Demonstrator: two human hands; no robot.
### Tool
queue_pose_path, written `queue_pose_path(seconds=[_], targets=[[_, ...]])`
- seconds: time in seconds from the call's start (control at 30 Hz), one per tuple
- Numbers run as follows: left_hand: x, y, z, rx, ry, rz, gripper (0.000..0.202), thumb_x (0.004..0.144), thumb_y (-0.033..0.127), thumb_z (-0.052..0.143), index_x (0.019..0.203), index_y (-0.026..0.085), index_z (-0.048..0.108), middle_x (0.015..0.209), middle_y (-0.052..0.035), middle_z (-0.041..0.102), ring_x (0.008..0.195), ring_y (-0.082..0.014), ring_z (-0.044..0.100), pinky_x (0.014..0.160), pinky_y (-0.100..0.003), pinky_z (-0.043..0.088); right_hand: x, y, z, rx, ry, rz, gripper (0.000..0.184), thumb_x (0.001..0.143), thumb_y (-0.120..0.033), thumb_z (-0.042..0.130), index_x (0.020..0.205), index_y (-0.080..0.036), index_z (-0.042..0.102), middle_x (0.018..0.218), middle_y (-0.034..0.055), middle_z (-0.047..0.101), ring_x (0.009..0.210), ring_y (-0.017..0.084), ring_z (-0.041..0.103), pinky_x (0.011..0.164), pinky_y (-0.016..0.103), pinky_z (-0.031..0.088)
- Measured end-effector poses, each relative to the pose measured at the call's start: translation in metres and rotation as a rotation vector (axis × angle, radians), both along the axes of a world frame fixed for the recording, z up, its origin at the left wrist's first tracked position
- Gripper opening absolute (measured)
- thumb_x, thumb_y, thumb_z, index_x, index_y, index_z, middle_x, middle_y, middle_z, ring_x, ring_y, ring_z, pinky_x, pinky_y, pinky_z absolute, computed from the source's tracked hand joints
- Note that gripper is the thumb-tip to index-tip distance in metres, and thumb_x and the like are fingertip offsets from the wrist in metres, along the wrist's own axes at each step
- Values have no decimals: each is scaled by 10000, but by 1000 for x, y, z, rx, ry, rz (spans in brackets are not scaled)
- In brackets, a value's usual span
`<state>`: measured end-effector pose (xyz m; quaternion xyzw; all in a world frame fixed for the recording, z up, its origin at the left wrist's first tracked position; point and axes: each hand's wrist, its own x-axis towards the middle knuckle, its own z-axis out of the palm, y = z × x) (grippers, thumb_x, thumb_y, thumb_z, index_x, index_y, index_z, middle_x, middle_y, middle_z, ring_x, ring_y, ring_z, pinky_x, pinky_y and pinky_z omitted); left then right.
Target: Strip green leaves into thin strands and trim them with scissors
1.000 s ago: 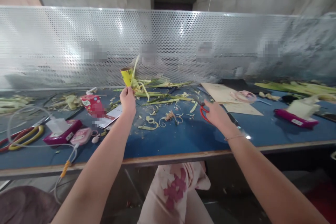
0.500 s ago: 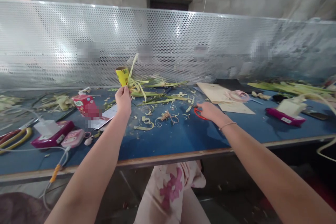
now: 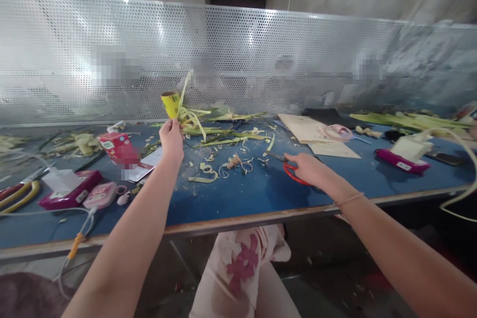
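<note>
Pale green leaf strips point(image 3: 194, 118) are pinched in my left hand point(image 3: 172, 136), their loose ends fanning up and to the right. Just behind those fingers a yellow tube point(image 3: 170, 104) stands with its open end up; I cannot tell whether the hand touches it. Over the right middle of the table, my right hand point(image 3: 311, 169) is closed around red-handled scissors point(image 3: 296, 174). The scissors' blades point left, toward a narrow leaf strip point(image 3: 271, 144). Between the hands lie curled leaf trimmings point(image 3: 236, 163) on the blue table point(image 3: 238, 203).
At left are a red drink carton point(image 3: 118, 148), a phone point(image 3: 147, 165), a purple power strip point(image 3: 70, 191) and a pink device point(image 3: 100, 195) with cables. Beige sheets point(image 3: 301, 131) and another purple power strip point(image 3: 400, 161) lie right. A perforated metal screen point(image 3: 238, 39) runs behind.
My right hand has moved right and slightly down with the scissors, so more of their blades shows. My left hand keeps its hold on the strips. The view has shifted slightly.
</note>
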<state>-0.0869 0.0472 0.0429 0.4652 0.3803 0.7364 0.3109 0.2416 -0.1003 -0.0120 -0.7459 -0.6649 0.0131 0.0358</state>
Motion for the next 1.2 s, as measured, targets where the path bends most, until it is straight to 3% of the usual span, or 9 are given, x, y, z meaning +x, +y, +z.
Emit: queue_pose_path(seconds=[0.2, 0.4, 0.57, 0.7, 0.87, 1.03, 1.2], targets=[[0, 0, 3, -2, -25, -12, 237, 822, 262, 515, 614, 158, 473, 536, 47, 439, 356, -26, 312, 367, -199, 240, 0, -28, -4, 4, 40, -23, 627, 727, -42, 455, 1344, -151, 462, 1163, 176, 617, 818, 196, 650, 653, 218, 401], [1, 0, 4, -13, -28, -5, 256, 827, 287, 518, 608, 160, 481, 531, 44, 442, 361, -30, 310, 372, -202, 259, 3, -38, 6, -28, 37, -118, 616, 724, -43, 439, 1336, -105, 465, 1165, 179, 621, 945, 243, 635, 711, 251, 417], [0, 0, 4, 2, -35, -22, 281, 812, 328, 543, 597, 162, 468, 532, 43, 430, 372, -36, 307, 379, -212, 253, 11, -42, 9, 0, 39, -95, 579, 726, -70, 456, 1297, -144, 517, 1092, 149, 661, 865, 212, 650, 670, 239, 415], [0, 1, 3, -6, -25, -33, 300, 787, 380, 572, 607, 165, 469, 540, 45, 428, 385, -37, 320, 384, -210, 257, 11, -63, 8, -2, 20, -156, 605, 713, -59, 446, 1311, -134, 502, 1003, 154, 685, 765, 212, 658, 602, 243, 405], [0, 4, 2, 0, -6, -16, 280, 808, 339, 546, 603, 164, 468, 536, 44, 435, 380, -40, 317, 384, -212, 269, 4, -89, 7, -23, 64, -193, 653, 696, -45, 444, 1344, -124, 458, 982, 145, 685, 741, 194, 652, 558, 222, 388], [-1, 4, 1, -5, 1, -18, 248, 829, 272, 509, 610, 160, 477, 538, 38, 446, 370, -41, 317, 379, -210, 269, 5, -95, 8, -62, 98, -239, 660, 698, -42, 451, 1354, -116, 441, 922, 129, 695, 662, 178, 642, 530, 223, 380], [-1, 3, 3, -12, -24, -35, 238, 825, 277, 523, 624, 161, 475, 532, 45, 430, 374, -39, 312, 377, -205, 270, 7, -100, 6, -56, 2, -230, 613, 720, -34, 449, 1331, -80, 460, 970, 163, 675, 795, 214, 649, 606, 240, 410]])
